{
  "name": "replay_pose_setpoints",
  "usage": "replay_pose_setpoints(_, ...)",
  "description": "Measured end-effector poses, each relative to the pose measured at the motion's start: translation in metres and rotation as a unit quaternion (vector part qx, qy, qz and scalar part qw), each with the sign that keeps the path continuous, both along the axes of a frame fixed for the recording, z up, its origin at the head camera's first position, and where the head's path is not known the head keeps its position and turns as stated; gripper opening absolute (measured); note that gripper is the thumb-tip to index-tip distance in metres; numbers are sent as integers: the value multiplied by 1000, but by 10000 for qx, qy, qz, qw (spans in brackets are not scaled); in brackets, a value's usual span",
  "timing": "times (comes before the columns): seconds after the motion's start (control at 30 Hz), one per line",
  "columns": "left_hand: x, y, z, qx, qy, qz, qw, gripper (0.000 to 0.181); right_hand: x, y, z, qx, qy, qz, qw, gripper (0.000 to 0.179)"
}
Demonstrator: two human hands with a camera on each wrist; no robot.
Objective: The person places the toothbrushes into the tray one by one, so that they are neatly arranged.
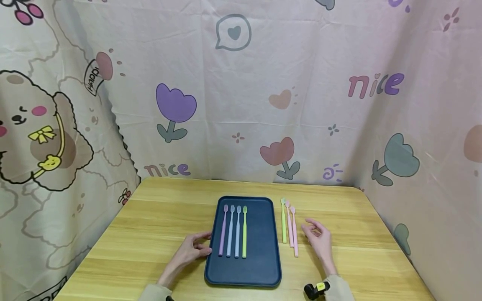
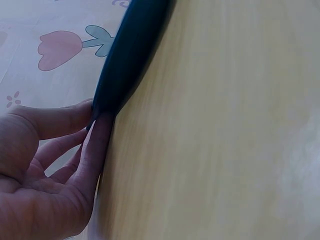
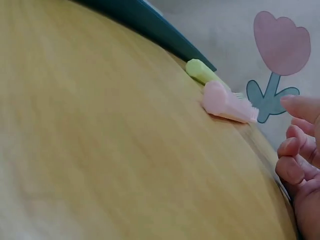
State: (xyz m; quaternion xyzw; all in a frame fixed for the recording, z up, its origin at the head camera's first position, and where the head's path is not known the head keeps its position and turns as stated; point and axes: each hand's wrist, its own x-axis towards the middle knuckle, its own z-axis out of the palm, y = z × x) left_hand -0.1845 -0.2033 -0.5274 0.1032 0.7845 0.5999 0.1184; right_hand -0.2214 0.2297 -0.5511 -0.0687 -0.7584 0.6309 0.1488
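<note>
In the wrist views, right hand (image 3: 305, 172) cropped at right, left hand (image 2: 47, 200) at left, tray (image 2: 132, 55) at top

Four toothbrushes (image 1: 237, 233) on tray (image 1: 261, 242); three toothbrushes (image 1: 290, 225) right of it on table (image 1: 150, 221)

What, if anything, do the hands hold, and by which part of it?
The left hand holds the dark blue tray by its left long rim; the right hand holds nothing.

"What's behind the pale yellow, wood-grained tabletop (image 1: 169, 209)?"
"Creased whitish fabric (image 1: 293, 50) printed with pastel tulips (image 1: 176, 104)."
"And left?"
"Cream cloth (image 1: 109, 213) bearing a winking cartoon animal (image 1: 15, 161)."
</note>
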Motion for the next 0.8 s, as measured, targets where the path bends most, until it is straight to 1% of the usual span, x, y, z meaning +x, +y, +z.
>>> replay_pose_setpoints(0.17,0,1,0,14,100,-66,9999,64,-2,1,-1,406,-59,181,9990,43)
replay_pose_setpoints(0.37,-1,1,-1,95,126,-108,9998,65,-1,1,-1,950,-96,312,9949,44)
replay_pose_setpoints(0.53,-1,1,-2,201,146,-130,9996,65,-1,0,0,1112,-249,333,9929,44)
replay_pose_setpoints(0.8,0,0,-1,258,71,-90,9996,65,-2,-3,0,1447,-426,227,9883,47)
